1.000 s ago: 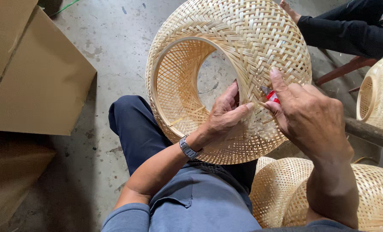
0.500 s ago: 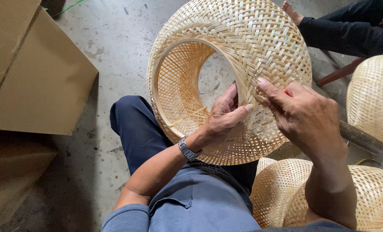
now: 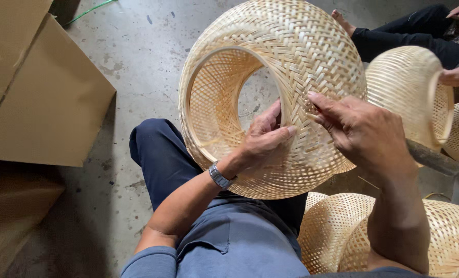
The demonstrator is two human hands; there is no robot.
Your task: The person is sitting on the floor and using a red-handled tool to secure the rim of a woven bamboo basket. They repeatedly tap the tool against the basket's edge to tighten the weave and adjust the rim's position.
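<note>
A large woven bamboo shade [image 3: 291,46], round with an open ring at its mouth, is held tilted above my lap. My left hand [image 3: 265,139], with a metal watch on the wrist, grips the inner ring, thumb outside and fingers curled over the edge. My right hand [image 3: 360,131] rests on the outer weave just right of the left hand. Its fingertips pinch at the strips by the rim, and what they pinch is hidden. My knee in dark blue trousers [image 3: 157,154] is under the shade.
Flat cardboard boxes [image 3: 44,98] lie on the concrete floor at the left. Several more woven shades [image 3: 337,231] sit at the bottom right. Another person at the right, in dark trousers [image 3: 404,36], holds a smaller shade [image 3: 404,87] with one hand [image 3: 458,77]. A green cable [image 3: 88,11] runs along the top.
The shade has turned a little in my hands and my right fingers have slid along its rim. The small red thing seen at my right fingertips is out of sight. The other person's shade moved in closer.
</note>
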